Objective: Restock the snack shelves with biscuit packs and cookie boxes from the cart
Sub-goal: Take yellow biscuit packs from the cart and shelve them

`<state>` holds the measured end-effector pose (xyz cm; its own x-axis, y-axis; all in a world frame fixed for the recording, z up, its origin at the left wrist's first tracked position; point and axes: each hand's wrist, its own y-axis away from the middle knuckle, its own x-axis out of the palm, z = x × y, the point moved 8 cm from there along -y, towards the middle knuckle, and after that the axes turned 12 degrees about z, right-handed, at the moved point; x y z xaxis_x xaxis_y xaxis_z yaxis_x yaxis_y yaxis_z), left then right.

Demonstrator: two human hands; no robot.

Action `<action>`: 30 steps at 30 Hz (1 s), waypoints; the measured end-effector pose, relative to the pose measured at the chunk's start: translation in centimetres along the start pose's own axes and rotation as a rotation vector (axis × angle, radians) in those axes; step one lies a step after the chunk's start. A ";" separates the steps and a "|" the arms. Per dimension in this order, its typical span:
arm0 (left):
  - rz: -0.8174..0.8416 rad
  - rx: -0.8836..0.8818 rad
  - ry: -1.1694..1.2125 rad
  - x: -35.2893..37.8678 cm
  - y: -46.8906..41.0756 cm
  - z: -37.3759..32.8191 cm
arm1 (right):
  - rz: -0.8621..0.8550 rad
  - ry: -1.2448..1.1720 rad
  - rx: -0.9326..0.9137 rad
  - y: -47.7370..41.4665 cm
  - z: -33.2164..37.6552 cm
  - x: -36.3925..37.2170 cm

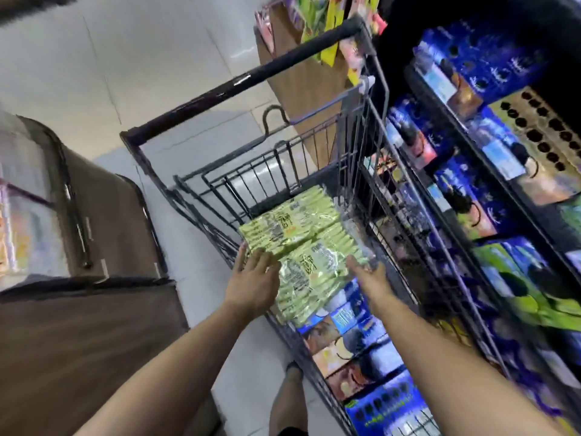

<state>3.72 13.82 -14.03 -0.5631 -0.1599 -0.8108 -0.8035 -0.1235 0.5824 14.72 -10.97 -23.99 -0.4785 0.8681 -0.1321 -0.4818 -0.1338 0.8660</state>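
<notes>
Flanking the green biscuit packs [301, 237] in the cart [245, 80] — left hand [254, 278], right hand [368, 275], fingers straight.

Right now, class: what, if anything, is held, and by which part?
Nothing is gripped. The left hand and right hand are open, flanking the near green biscuit pack at its side edges; whether they touch it is unclear.

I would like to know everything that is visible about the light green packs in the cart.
The light green packs are flat bundles of slim green sticks in shiny clear film with dark print and an orange mark. They lie flat, partly over blue and brown boxes, inside the wire cart. The left hand is at their left edge with straight fingers, and the right hand is at their right edge. The blur hides whether either hand touches them.
</notes>
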 end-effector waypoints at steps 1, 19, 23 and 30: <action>-0.004 0.009 -0.009 0.3 -0.2 0.2 | 0.002 -0.057 0.017 -0.7 -0.3 0.3; -0.261 0.173 -0.011 1.4 -0.5 0.2 | 0.104 -0.699 -0.033 -1.6 -2.8 8.0; -0.260 0.136 -0.038 1.3 -0.7 0.4 | 0.180 -0.735 0.006 -1.6 -2.4 7.3; -0.292 -0.021 0.388 -1.5 -0.3 0.8 | 0.214 -0.695 -0.010 2.8 -2.6 2.2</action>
<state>4.64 14.92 -13.01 -0.1979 -0.4688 -0.8609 -0.9109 -0.2365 0.3382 10.43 -10.71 -23.13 0.0122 0.9253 0.3790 -0.4382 -0.3358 0.8338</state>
